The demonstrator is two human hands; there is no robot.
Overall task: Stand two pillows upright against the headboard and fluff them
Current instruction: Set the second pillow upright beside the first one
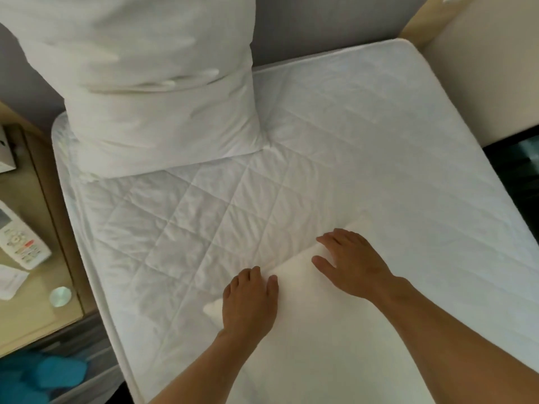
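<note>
first pillow [151,83] stood upright at far-left headboard [306,24] | second pillow [320,316] lay flat, near | left hand [249,298], right hand [350,263] gripped its far edge | standing and fluffing left

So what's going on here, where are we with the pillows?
One pillow already stands upright against the headboard on the left side of the bed. The person now has both hands on the second pillow, which lies flat on the mattress near them: the left hand at its near-left corner, the right hand on its far edge. It has not been lifted yet.
</note>
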